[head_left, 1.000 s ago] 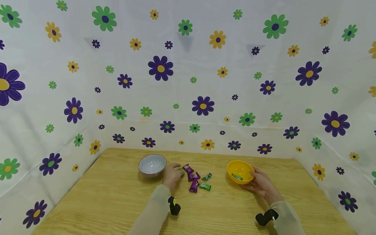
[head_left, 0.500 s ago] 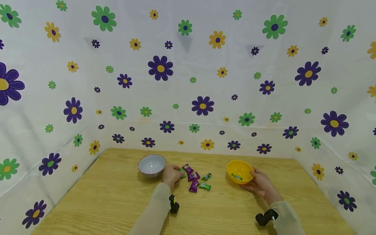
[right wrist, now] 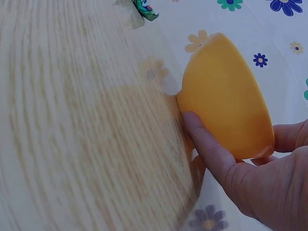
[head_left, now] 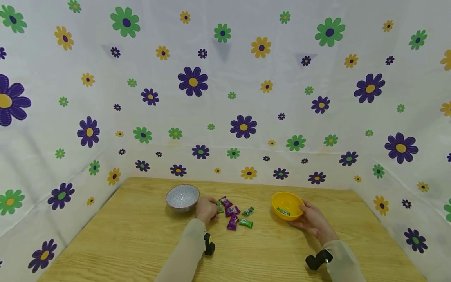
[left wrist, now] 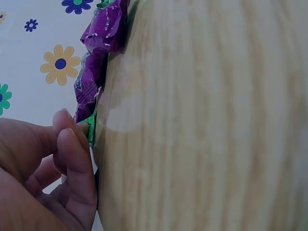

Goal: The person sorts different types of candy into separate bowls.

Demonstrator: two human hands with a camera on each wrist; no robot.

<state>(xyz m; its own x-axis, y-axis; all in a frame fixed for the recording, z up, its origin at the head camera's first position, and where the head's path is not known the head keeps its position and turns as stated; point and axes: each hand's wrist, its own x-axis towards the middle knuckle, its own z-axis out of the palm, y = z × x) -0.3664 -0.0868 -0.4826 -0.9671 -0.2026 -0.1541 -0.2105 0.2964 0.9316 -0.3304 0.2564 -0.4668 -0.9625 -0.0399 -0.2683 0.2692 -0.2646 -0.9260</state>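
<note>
My left hand (head_left: 206,210) reaches down beside a green-wrapped candy (head_left: 220,207) at the left edge of a small candy group. In the left wrist view its thumb and finger pinch the end of that green wrapper (left wrist: 91,129) close to the tabletop. Purple-wrapped candies (head_left: 232,222) lie just right of it, with two more green candies (head_left: 246,223) beyond. On the right, my right hand (head_left: 314,222) grips a yellow bowl (right wrist: 226,96) by its near right side, thumb low along the outer wall. One green candy (head_left: 283,211) rests inside the bowl.
A grey patterned bowl (head_left: 182,197) with a reddish rim stands right behind and left of my left hand. Flower-printed white sheeting (head_left: 243,156) closes off the back and both sides of the wooden table (head_left: 134,235).
My left fingers have come down onto the green candy, which has turned and shifted slightly at their tips. The right hand and yellow bowl have stayed almost still.
</note>
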